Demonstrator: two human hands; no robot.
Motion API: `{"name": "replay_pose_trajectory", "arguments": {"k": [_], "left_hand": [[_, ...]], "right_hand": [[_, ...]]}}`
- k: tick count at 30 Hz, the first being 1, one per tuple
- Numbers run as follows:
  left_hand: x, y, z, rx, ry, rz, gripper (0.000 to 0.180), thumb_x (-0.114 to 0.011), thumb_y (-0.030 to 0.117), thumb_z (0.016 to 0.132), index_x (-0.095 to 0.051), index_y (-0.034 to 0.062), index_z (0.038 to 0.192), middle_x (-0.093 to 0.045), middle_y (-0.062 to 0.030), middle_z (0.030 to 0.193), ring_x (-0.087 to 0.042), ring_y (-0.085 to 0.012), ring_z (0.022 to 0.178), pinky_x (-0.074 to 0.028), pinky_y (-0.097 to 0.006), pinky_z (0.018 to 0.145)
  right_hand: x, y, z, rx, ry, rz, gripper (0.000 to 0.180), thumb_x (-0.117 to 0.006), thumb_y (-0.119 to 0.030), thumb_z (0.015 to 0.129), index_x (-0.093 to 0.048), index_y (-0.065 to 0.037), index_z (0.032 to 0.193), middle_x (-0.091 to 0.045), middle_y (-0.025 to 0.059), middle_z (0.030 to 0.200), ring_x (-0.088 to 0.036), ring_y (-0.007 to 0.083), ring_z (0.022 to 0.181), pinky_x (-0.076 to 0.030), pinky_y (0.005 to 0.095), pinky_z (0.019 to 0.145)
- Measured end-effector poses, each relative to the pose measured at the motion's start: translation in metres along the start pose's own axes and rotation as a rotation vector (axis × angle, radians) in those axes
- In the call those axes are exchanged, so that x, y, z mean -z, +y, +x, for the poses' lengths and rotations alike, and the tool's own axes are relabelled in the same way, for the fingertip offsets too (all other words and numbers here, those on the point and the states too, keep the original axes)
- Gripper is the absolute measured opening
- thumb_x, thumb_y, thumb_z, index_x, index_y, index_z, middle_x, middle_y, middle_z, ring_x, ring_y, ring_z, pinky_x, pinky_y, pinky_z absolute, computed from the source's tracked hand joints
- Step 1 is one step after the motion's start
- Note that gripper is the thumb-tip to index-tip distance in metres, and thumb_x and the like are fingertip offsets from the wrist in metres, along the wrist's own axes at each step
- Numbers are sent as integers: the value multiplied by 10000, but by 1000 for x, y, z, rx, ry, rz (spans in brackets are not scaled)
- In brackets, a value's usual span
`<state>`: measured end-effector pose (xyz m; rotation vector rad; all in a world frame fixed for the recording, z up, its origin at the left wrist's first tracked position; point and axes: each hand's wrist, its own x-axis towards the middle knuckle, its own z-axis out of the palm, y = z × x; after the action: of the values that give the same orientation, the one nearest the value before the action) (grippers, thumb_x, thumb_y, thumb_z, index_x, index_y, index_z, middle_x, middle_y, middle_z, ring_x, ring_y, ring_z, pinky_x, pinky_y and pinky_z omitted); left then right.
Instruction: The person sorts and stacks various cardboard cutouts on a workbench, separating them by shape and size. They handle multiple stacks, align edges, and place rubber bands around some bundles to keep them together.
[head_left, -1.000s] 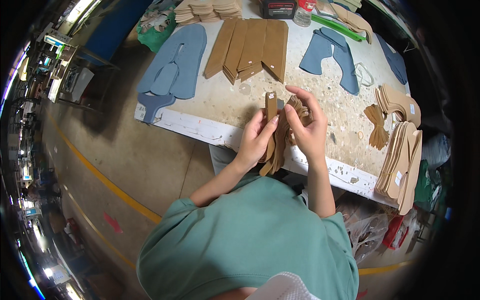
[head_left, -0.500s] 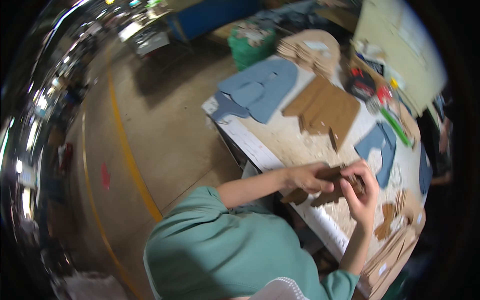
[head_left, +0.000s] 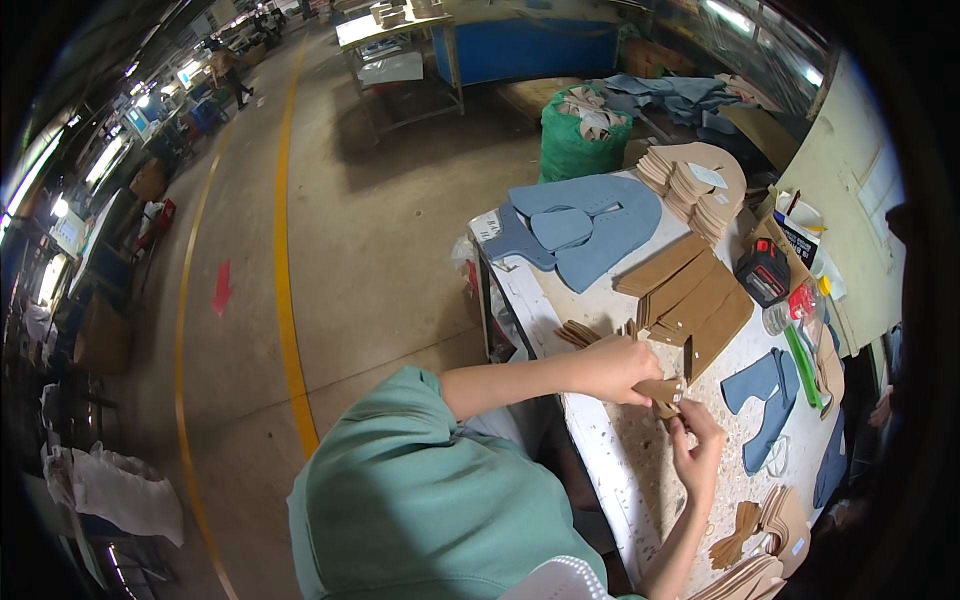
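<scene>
While two hands (head_left: 618, 366) (head_left: 700, 446) hold strips (head_left: 660, 389), one sack (head_left: 572, 152)

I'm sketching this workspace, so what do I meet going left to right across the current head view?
Red floor arrow → wide yellow line → left hand → brown pieces → right hand → black-and-red block → green strip

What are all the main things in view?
strips: several, brown, in left hand
panels: several, brown, on table
flat cutouts: several, blue, on table
layered pieces: many, beige, table ends
bundle: one, brown, near corner
worktable: one, whitish, right
container: one, black, on table
bottle: one, clear, beside container
sack: one, green, beyond table
floor lines: two, yellow, left
arrow: one, red, floor
left hand: one, bare, around strips
right hand: one, bare, at strips
</scene>
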<state>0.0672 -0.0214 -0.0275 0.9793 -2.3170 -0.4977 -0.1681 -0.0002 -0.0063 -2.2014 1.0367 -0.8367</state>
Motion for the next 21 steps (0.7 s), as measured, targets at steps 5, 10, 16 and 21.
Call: {"name": "replay_pose_trajectory", "arguments": {"k": [5, 10, 16, 21], "left_hand": [[-28, -1, -6, 126, -110, 132, 254, -750, 267, 734, -652, 39, 791, -661, -104, 820, -667, -332, 753, -536, -433, 656], [-46, -11, -17, 147, -30, 119, 290, -757, 248, 724, -654, 51, 910, -628, -90, 920, -665, -314, 771, -532, -424, 659], [-54, -15, -20, 154, -33, 112, 359, -763, 241, 720, -645, 81, 1020, -586, -68, 984, -659, -294, 769, -537, -404, 658], [-44, -19, -23, 185, -10, 102, 359, -769, 263, 726, -661, 91, 1022, -596, -62, 951, -655, -293, 768, -535, -403, 652]], "right_hand": [[-30, 18, -6, -38, -104, -262, 193, -686, -87, 815, -647, 51, 945, -608, 167, 839, -603, 332, 767, -493, 408, 717], [-61, 25, -14, 11, -78, -548, 265, -630, -158, 865, -616, 18, 1062, -519, 180, 1127, -486, 354, 1039, -396, 458, 867], [-64, 29, -18, 6, 19, -539, 358, -581, -179, 901, -558, 17, 1199, -506, 172, 1212, -476, 352, 1082, -363, 470, 928], [-67, 29, -17, 42, 35, -540, 336, -532, -154, 927, -549, -14, 1232, -497, 162, 1226, -468, 352, 1109, -367, 488, 926]]}}
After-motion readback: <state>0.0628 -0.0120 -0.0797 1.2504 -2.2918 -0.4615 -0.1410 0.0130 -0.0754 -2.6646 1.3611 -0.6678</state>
